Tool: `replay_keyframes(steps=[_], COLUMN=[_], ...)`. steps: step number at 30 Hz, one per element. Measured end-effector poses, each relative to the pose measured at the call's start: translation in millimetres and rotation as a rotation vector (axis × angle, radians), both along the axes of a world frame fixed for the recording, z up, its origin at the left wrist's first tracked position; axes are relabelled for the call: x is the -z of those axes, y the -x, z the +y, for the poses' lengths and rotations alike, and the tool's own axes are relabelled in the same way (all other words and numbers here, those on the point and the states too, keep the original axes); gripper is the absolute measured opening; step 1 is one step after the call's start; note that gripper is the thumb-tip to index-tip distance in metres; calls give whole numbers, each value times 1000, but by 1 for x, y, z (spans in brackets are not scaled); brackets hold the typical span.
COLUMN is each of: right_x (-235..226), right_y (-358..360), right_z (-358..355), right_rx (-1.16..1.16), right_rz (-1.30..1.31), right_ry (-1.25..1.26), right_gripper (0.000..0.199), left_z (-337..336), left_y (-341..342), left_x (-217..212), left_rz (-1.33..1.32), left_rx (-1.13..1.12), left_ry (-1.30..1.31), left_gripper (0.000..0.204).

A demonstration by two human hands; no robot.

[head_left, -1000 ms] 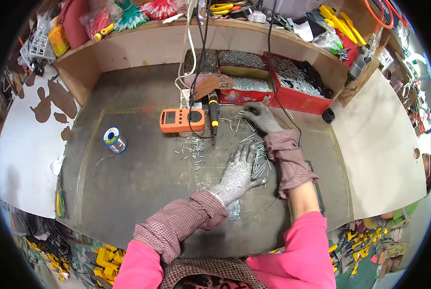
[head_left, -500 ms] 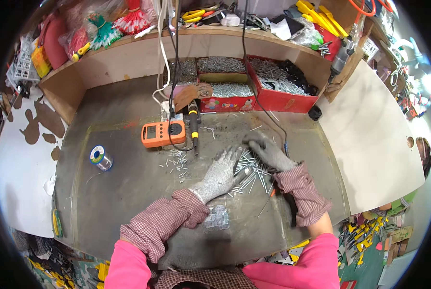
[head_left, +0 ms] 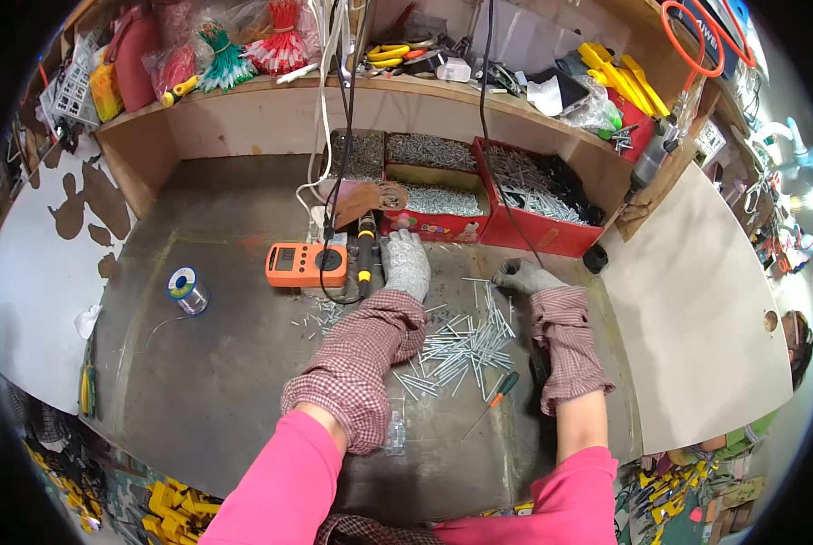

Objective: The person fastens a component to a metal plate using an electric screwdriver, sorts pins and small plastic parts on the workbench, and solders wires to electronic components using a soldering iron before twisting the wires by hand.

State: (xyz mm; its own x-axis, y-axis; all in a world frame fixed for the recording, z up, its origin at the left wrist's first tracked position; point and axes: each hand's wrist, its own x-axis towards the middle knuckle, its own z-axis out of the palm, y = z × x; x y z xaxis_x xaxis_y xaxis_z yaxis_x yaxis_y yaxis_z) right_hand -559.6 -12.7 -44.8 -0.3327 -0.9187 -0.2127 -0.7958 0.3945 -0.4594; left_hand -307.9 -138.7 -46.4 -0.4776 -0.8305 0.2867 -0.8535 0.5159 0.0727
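Loose long silver screws (head_left: 465,350) lie in a heap on the dark work table (head_left: 234,381). My left hand (head_left: 406,263), in a grey glove, reaches past the heap to the front of a red box (head_left: 438,229) of small metal pieces. Its fingers stretch toward that box's front wall, beside a black and yellow soldering iron (head_left: 366,250). My right hand (head_left: 526,276), also gloved, rests at the heap's far right side with fingers bent in; whatever they may hold is hidden. A screwdriver (head_left: 505,389) with a green and orange handle lies nearer me.
An orange multimeter (head_left: 307,265) stands left of the iron, a solder spool (head_left: 187,291) farther left. Small pins (head_left: 323,318) lie scattered nearby. A larger red box (head_left: 538,232) of long screws stands back right. Cables hang over the table; a clear plastic piece (head_left: 396,434) lies by my left sleeve.
My left hand has left the heap and moved forward to the red box. My right hand has shifted slightly right. More of the heap and the screwdriver now show; the view has shifted.
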Motion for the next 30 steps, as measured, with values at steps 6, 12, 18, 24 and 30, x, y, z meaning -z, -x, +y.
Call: replay_keyframes(steps=[6, 12, 18, 24, 30], right_x=[-33, -30, -25, -6, -3], right_y=[-53, -67, -76, -78, -83], right_z=[14, 5, 13, 5, -8], right_rx=[17, 66, -143, -212, -84], right_rz=[-102, -35, -82, 10, 53], right_ry=[102, 192, 196, 204, 266], right_gripper=[44, 42, 51, 68, 76], left_z=[10, 28, 11, 12, 29], left_y=[-13, -8, -16, -9, 4], left_x=[-10, -16, -5, -17, -15], left_rz=[51, 193, 35, 112, 135], left_rx=[143, 604, 216, 452, 221], left_ry=[-122, -252, -11, -146, -227], left_gripper=[38, 38, 47, 38, 49])
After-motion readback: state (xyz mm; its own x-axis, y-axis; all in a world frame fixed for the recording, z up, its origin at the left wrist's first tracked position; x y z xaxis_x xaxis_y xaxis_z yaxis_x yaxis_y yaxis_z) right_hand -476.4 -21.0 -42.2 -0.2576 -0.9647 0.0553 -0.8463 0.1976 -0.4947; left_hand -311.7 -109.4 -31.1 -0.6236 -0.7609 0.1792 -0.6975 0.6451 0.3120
